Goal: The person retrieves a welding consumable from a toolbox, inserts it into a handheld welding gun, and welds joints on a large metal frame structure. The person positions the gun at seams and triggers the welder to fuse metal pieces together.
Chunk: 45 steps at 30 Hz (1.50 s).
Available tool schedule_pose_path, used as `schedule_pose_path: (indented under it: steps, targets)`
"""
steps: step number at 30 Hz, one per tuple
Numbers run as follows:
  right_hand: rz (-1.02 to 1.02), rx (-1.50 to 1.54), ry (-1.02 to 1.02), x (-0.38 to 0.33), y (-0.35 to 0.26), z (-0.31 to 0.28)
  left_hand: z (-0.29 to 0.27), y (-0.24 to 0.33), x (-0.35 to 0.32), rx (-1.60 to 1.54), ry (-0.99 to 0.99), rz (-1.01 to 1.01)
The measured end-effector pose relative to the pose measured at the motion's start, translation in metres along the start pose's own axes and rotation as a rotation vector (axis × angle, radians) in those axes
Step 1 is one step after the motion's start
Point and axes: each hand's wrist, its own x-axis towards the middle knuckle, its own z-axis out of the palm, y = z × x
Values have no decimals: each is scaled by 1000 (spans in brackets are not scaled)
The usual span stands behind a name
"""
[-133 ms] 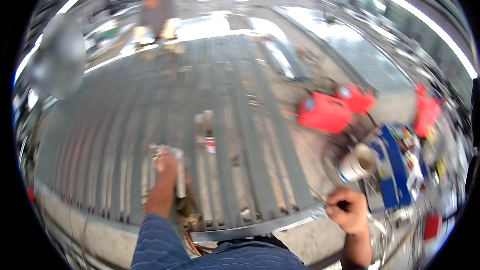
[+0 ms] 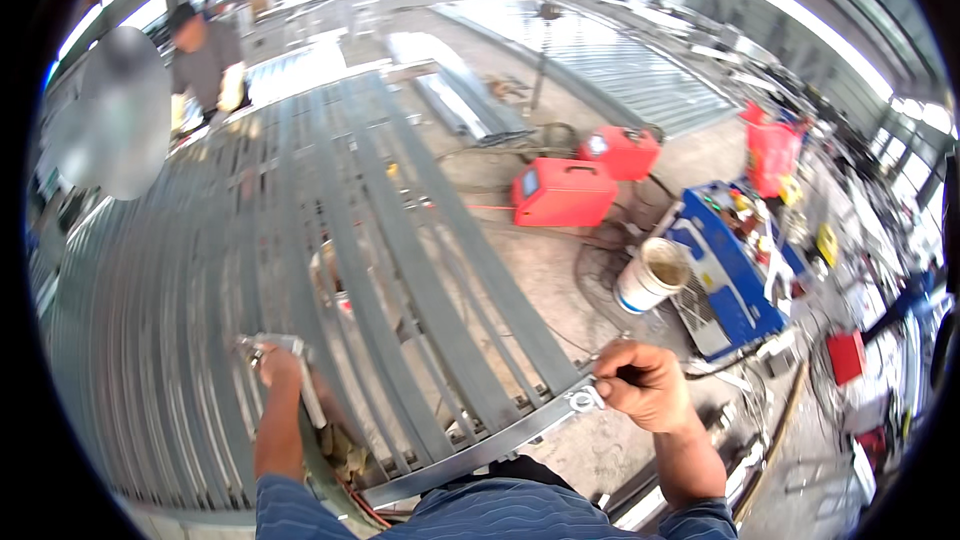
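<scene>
My left hand (image 2: pixel 278 364) is closed around a silver angled metal tool (image 2: pixel 283 343) over the long grey metal slats (image 2: pixel 385 325); its exact kind is unclear. A long pale part of it slants down beside my wrist. My right hand (image 2: pixel 645 385) pinches its thumb and fingers together at the right end of the frame's near rail (image 2: pixel 500 450). Just beside those fingertips is a small pale ring-shaped piece (image 2: pixel 582 401). Whether the fingers grip that piece or something thinner is hidden.
Two red machine cases (image 2: pixel 565 192) stand on the floor to the right. Nearer are a white bucket (image 2: pixel 652 275) and a blue cart (image 2: pixel 730 285) loaded with small items. Cables lie around them. Another person (image 2: pixel 207 65) stands at the frame's far left edge.
My view has swung to the right, so the slats and red cases sit further left. My right hand now shows beside the end of the near rail; my left still grips the tool.
</scene>
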Motion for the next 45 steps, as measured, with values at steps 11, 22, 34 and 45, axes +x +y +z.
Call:
schedule_pose_path:
  steps: [11,22,34,45]
  targets:
    - [79,277,315,-70,5,-22,4,18,-51,13,-156,80]
    - [32,386,521,-154,19,-108,-119,168,-386,-1543,-611,680]
    - [166,460,758,-303,41,-244,-76,359,-732,-1306,-1114,1569]
    - [102,750,1130,-406,83,-367,-74,490,-879,-883,-1001,1806]
